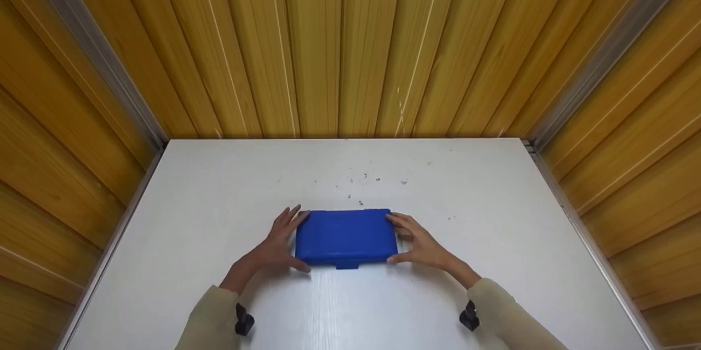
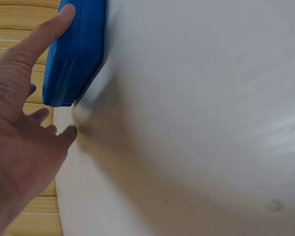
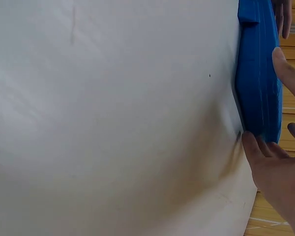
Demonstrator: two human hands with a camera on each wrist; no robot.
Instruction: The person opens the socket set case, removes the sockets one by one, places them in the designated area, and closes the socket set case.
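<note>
We see box (image 1: 346,236) above table (image 1: 191,202). Left hand (image 1: 274,250) grips box's left end, right hand (image 1: 424,247) its right; both spread wide, thumbs (image 1: 300,265) at box's front, fingers (image 1: 288,219) toward back, forearms (image 1: 213,314) angled inward.

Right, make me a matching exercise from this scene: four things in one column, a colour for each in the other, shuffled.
Things:
1. Case
2. Table
3. Back wall
4. Sleeves

Colours:
A. Beige
B. Yellow-brown
C. Blue
D. White

Pairs: 1-C, 2-D, 3-B, 4-A
</note>
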